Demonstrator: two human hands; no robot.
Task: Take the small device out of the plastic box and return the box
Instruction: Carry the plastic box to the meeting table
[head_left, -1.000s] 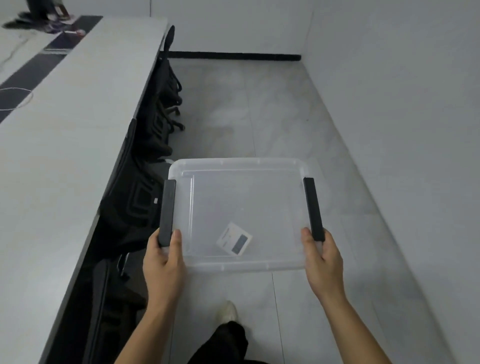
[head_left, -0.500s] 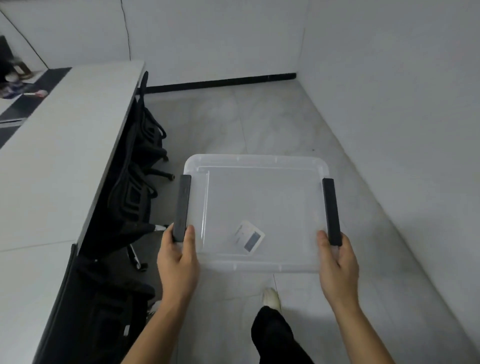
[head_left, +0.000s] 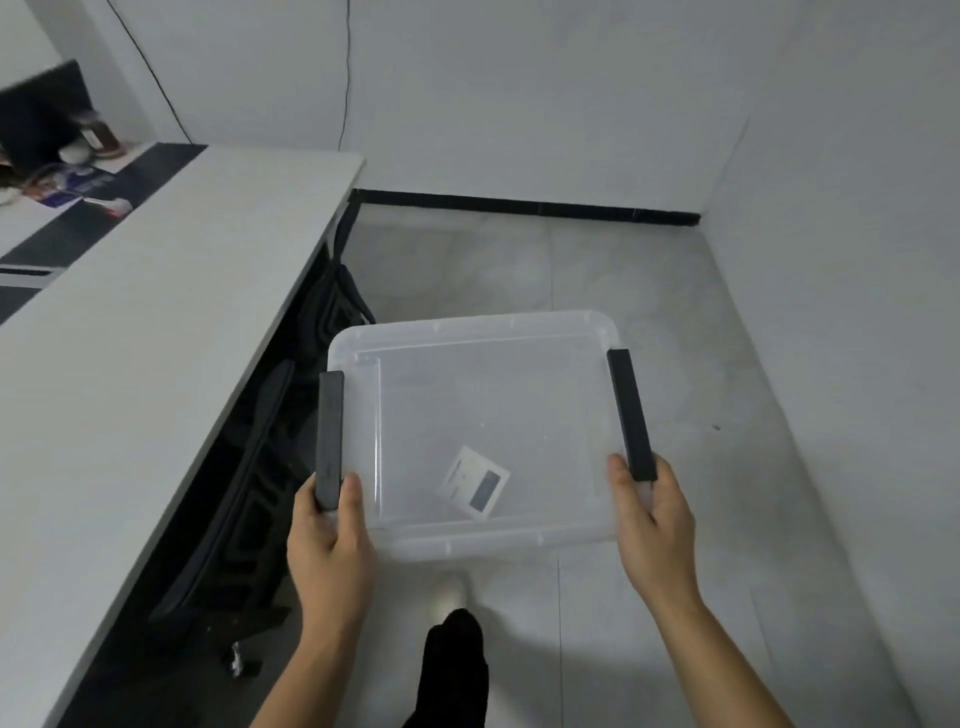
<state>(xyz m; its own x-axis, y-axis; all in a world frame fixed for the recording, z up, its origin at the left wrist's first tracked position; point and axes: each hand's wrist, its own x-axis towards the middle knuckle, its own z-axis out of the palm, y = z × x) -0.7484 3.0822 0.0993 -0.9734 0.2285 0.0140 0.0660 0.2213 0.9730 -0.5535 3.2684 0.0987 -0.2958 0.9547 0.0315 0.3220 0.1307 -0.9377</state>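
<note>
Two hands, left (head_left: 330, 540) and right (head_left: 655, 525), grip one plastic box (head_left: 467, 384) holding one device (head_left: 475, 483)

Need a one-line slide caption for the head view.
Both hands, left and right, carry a lidded clear plastic box by its black side handles, small device inside.

A clear, rectangular plastic storage box (head_left: 475, 431) with a lid and a black clip handle on each short side is held level above the floor, a small white device (head_left: 475, 483) lying flat inside near its front edge.
</note>
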